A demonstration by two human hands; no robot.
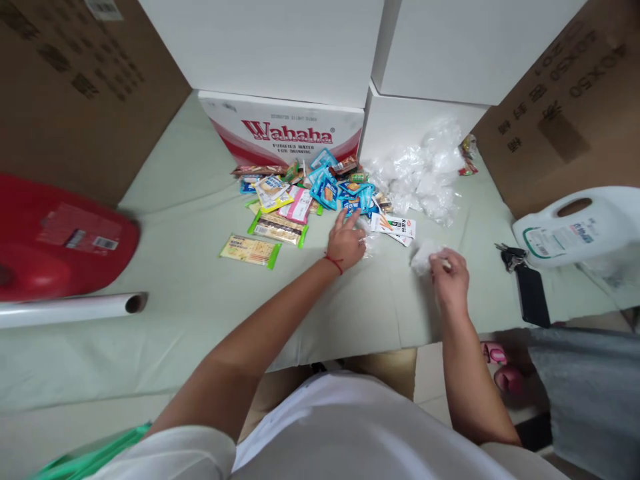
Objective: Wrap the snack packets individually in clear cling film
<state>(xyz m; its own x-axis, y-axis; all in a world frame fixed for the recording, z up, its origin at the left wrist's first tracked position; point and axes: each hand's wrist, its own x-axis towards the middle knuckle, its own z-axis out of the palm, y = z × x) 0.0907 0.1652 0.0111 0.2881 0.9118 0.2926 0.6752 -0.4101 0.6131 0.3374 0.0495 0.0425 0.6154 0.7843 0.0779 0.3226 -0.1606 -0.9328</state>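
Note:
My left hand (347, 239), with a red cord at the wrist, is at the front of a pile of small snack packets. Its fingers are stretched apart, their tips touching or just over the blue packets (353, 207). Beside its thumb lies crumpled clear plastic (370, 241). My right hand (451, 275) pinches a crumpled clear plastic bag (423, 257) above the table. Between the hands and a little farther back lie white packets (394, 227). Left of my left hand are a pink packet (297, 204) and yellow-green cracker packets (250, 250).
A heap of clear plastic bags (425, 173) lies behind my right hand. A Wahaba-like printed white carton (290, 133) stands at the back. Right are a white jug (575, 227), keys (511, 257) and a black phone (532, 296); left, a red container (65, 233) and white roll (70, 309).

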